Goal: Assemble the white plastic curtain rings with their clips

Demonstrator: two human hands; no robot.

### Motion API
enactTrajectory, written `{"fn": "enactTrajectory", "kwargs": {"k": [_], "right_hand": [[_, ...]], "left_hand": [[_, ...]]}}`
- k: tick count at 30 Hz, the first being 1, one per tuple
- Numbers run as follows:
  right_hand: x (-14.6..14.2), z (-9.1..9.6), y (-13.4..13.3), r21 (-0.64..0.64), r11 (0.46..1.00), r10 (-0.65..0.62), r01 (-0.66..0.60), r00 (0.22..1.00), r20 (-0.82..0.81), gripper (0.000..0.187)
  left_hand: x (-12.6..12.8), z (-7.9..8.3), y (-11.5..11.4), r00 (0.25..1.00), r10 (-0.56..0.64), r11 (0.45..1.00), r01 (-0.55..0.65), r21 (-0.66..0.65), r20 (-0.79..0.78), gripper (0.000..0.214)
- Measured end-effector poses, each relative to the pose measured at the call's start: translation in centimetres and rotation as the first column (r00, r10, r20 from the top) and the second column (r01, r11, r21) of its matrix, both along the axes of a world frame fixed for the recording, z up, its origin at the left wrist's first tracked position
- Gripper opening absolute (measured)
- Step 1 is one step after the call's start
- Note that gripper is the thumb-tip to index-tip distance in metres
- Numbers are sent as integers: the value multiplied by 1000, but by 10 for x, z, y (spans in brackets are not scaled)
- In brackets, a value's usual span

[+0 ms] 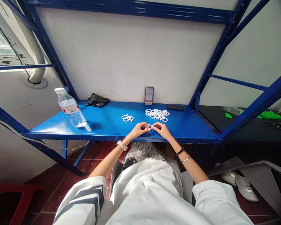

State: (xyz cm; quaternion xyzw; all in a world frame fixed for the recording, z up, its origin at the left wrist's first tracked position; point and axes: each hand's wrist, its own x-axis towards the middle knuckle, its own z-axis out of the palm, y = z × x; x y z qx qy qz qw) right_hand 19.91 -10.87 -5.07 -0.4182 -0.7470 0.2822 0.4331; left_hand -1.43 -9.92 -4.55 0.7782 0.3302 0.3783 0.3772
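My left hand (pixel 138 129) and my right hand (pixel 161 129) meet over the front edge of the blue shelf (pixel 107 123). Both pinch one small white plastic ring (pixel 149 127) between their fingertips. Behind my hands lies a pile of several white rings (pixel 157 114). A smaller group of linked white rings (pixel 127 118) lies to the left of it.
A clear water bottle (pixel 70 108) stands at the shelf's left. A black crumpled bag (pixel 97 100), a small upright card (pixel 149 95) and a dark phone (pixel 175 107) sit along the back. Blue rack posts (pixel 212 62) frame both sides. Green parts (pixel 269 115) lie on a black surface at right.
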Motion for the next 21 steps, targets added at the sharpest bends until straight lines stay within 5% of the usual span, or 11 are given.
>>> {"fn": "enactTrajectory", "kwargs": {"k": [21], "right_hand": [[0, -2, 1, -10, 1000, -15, 14, 998, -62, 32]], "left_hand": [[1, -2, 1, 993, -1, 995, 13, -97, 122, 55]]}}
